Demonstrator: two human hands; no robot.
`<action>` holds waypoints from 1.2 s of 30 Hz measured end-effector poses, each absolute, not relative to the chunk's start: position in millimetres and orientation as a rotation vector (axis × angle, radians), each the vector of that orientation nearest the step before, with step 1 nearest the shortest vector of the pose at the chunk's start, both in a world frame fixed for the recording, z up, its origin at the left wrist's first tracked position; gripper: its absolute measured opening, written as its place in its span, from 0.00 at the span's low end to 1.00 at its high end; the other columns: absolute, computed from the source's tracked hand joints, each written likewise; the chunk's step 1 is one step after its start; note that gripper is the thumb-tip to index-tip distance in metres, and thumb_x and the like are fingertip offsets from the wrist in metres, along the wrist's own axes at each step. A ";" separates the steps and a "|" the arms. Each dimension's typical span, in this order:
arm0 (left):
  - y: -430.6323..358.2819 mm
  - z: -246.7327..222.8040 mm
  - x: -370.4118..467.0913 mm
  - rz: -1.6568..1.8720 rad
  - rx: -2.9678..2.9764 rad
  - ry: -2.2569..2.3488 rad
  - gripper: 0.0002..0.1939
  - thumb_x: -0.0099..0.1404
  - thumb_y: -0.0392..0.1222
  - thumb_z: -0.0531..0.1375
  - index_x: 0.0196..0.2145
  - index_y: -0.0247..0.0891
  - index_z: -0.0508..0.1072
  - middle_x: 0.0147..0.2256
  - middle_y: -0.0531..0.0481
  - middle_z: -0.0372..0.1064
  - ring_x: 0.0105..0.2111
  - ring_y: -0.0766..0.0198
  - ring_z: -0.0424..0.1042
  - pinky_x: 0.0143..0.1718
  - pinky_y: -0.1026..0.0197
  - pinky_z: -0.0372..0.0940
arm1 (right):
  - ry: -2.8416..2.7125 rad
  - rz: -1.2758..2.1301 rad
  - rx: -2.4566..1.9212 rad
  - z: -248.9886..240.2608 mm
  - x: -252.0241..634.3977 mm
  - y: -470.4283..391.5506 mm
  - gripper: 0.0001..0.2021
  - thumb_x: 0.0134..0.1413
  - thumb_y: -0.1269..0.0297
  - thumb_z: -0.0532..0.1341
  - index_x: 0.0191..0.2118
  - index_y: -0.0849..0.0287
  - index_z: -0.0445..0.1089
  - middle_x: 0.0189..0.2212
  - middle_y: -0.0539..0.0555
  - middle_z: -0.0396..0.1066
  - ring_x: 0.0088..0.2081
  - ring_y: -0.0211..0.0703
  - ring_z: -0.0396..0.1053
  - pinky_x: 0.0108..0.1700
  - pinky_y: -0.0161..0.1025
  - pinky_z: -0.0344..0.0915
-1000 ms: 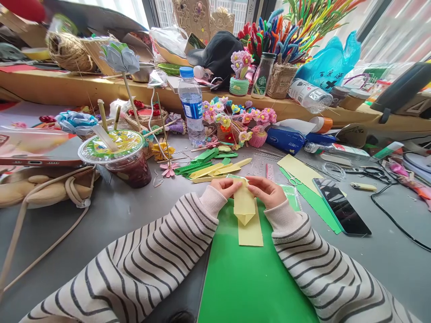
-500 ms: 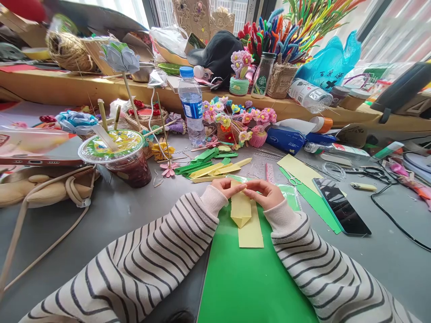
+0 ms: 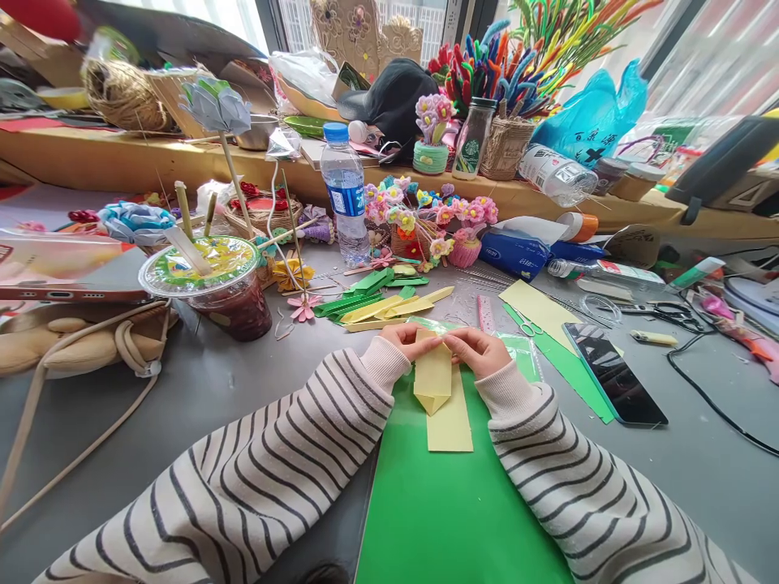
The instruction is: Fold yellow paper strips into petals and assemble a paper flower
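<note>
Between my two hands is a folded strip of pale yellow paper [image 3: 432,375], its lower end folded to a point. My left hand [image 3: 409,337] pinches its upper left edge. My right hand [image 3: 478,350] is closed at the upper right edge, thumb and finger together. Under the folded piece a flat yellow paper strip [image 3: 450,426] lies on the green board [image 3: 450,511]. Beyond my hands lie several folded yellow paper pieces [image 3: 395,308] and green paper pieces [image 3: 359,296].
To the right are a phone [image 3: 614,373], a yellow paper sheet [image 3: 539,308], small scissors [image 3: 528,326] and black-bladed scissors [image 3: 673,315]. A lidded drink cup [image 3: 234,312] stands at left, a water bottle [image 3: 345,203] at the back. A pink ruler [image 3: 485,314] lies past my right hand.
My fingers shift slightly at the top of the folded yellow paper, my right hand moving a little. The view has moved slightly; the folded paper stays between my hands.
</note>
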State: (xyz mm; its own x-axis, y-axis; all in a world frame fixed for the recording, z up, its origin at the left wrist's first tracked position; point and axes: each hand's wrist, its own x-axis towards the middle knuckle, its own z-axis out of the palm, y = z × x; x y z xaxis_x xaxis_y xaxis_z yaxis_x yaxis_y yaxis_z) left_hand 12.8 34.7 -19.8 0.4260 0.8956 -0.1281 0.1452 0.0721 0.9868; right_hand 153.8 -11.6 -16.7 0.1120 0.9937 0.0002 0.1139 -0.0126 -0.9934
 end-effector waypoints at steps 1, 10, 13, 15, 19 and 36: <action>34.6 -19.0 12.8 0.739 1.400 1.007 0.19 0.40 0.51 0.61 0.23 0.31 0.70 0.23 0.48 0.66 0.23 0.67 0.64 0.25 0.65 0.60 | -1.199 1.096 -1.359 -16.7 154.1 -11.9 0.13 0.36 0.56 0.60 0.26 0.61 0.69 0.23 0.52 0.70 0.25 0.37 0.67 0.25 0.34 0.67; 33.8 -13.2 14.6 0.783 1.284 0.985 0.16 0.39 0.47 0.62 0.25 0.33 0.73 0.28 0.46 0.70 0.29 0.64 0.67 0.30 0.64 0.62 | -1.167 1.082 -1.411 -16.5 152.9 -13.0 0.14 0.31 0.54 0.62 0.22 0.61 0.72 0.15 0.50 0.67 0.16 0.34 0.62 0.20 0.34 0.65; 34.3 -13.7 14.8 0.791 1.291 0.971 0.15 0.40 0.47 0.62 0.25 0.33 0.74 0.30 0.46 0.70 0.31 0.63 0.67 0.30 0.64 0.62 | -1.195 1.066 -1.408 -16.6 153.0 -12.8 0.13 0.32 0.54 0.61 0.22 0.61 0.71 0.15 0.50 0.67 0.17 0.34 0.62 0.20 0.33 0.64; 35.1 -14.8 14.8 0.779 1.281 0.951 0.16 0.41 0.47 0.61 0.27 0.33 0.73 0.30 0.46 0.69 0.31 0.63 0.67 0.31 0.64 0.62 | -1.199 1.048 -1.411 -17.2 153.3 -12.6 0.13 0.32 0.55 0.61 0.22 0.61 0.71 0.14 0.50 0.66 0.16 0.33 0.61 0.20 0.33 0.64; 36.7 -18.5 14.7 0.783 1.274 0.950 0.20 0.41 0.48 0.61 0.30 0.32 0.71 0.28 0.47 0.69 0.29 0.65 0.66 0.31 0.63 0.62 | -1.194 1.026 -1.428 -17.7 154.5 -12.5 0.13 0.33 0.56 0.61 0.23 0.62 0.71 0.16 0.50 0.67 0.16 0.34 0.62 0.21 0.34 0.64; 33.7 -13.6 13.1 0.610 1.320 1.017 0.21 0.39 0.48 0.62 0.29 0.30 0.72 0.28 0.46 0.70 0.28 0.62 0.67 0.30 0.62 0.62 | -1.104 1.132 -1.356 -14.0 156.6 -11.2 0.09 0.34 0.59 0.62 0.23 0.61 0.69 0.19 0.49 0.67 0.21 0.32 0.62 0.21 0.30 0.62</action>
State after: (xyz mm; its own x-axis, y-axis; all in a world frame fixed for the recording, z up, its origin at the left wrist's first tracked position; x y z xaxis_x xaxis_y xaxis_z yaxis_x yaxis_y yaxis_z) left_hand 13.1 33.7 -13.6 0.4631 0.8492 -0.2540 0.1761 0.1927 0.9653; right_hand 156.6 -11.2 -14.0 0.1411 0.9878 -0.0655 0.0404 -0.0718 -0.9966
